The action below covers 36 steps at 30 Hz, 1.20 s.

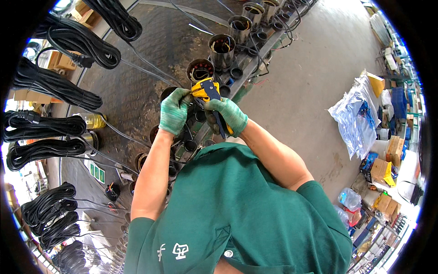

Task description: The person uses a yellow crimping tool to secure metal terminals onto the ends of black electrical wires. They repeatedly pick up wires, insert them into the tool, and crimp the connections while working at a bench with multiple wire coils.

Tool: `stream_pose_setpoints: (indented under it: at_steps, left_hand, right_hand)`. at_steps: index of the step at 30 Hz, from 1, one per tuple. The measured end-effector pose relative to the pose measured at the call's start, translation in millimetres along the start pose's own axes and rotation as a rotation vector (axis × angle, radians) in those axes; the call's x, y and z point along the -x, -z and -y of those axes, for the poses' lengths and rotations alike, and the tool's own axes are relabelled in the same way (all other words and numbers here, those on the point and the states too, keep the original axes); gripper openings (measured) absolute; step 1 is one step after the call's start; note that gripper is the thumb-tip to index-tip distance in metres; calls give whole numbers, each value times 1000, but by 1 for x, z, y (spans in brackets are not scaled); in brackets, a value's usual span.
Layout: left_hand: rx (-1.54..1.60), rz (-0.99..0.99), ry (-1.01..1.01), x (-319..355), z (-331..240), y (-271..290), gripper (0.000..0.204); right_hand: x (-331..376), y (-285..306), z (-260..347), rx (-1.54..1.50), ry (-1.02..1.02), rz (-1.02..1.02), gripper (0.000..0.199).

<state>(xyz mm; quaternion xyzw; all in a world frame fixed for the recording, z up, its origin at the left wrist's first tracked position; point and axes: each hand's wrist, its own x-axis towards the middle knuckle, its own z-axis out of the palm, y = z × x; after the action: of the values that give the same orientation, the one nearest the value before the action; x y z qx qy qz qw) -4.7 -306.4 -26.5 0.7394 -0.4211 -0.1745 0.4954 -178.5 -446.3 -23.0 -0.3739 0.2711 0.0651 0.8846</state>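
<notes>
My right hand [229,114], in a green knit glove with dark fingers, is wrapped round the handles of a yellow and dark-blue wire stripper [208,89]. The tool's jaws point up and left. My left hand [173,112], gloved alike, has its fingers pinched together right beside the jaws. Whatever is between those fingertips is too small to make out. Just beyond the tool stands an open metal motor housing [200,68] with red and pale wires inside. Another housing [168,93] is partly hidden behind my left hand.
More steel housings [222,51] line the bench edge, with black caps [236,73] and loose wires alongside. Coiled black power cables [68,89] hang at the left, their leads crossing the dark bench mat [150,45]. Plastic sheeting [357,114] and cardboard boxes [383,172] sit at the right.
</notes>
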Motion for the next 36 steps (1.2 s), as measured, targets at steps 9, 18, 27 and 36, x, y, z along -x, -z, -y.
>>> stream_pose_setpoints:
  at_steps: [9,18,27,36]
  left_hand:
    - [33,19,-10,-2,0,4,9]
    - [-422,27,-109,-28,-15,31,22]
    - [-889,478,-230,-85,-52,1,39]
    - [-1030,495,211,-98,-56,-56,47]
  right_hand:
    - [26,17,-31,-307,63,28,28]
    - [69,14,-36,-251,201,-237,26]
    - [60,39,-28,-273,124,-172,33]
    - [37,83,26,-120,22,-61,34]
